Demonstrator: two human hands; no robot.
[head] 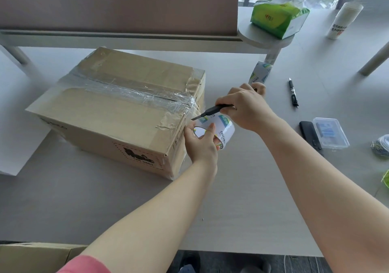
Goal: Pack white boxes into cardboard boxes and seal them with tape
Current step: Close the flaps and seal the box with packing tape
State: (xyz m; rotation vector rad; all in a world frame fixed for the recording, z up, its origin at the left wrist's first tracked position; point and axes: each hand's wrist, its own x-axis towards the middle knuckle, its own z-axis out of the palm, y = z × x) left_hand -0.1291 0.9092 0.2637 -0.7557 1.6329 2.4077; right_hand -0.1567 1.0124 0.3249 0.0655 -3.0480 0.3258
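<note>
Head view, nearest first: a corner of another cardboard carton (pixel 37 256) sits at the bottom left edge, below a pink sleeve (pixel 84 265). Both bare forearms reach out over the grey table (pixel 242 220).

Beyond them, the left hand (pixel 200 144) grips the tape roll (pixel 219 132), fingers curled through its core and the thumb lying over the white printed outside. This roll is held just beside the right end face of the cardboard box (pixel 113 112), the knuckles close against that face. Clear tape (pixel 134 92) runs along the closed top seam of the box and wrinkles down over the edge nearest the left fingers.

Just above the roll, the right hand (pixel 244 108) is closed around a black utility knife (pixel 212 111), its blade tip pointing left toward the strip between roll and box (whether blade touches tape cannot be told).

Right of the right-hand fingers lie a black pen (pixel 293 92), a dark flat object (pixel 310 135) and a clear plastic case (pixel 330 135). Behind those fingers stands a small printed box (pixel 260 72). Farthest off, a green tissue pack (pixel 277 17) rests on a round shelf, with a white cup (pixel 345 20) to its right.
</note>
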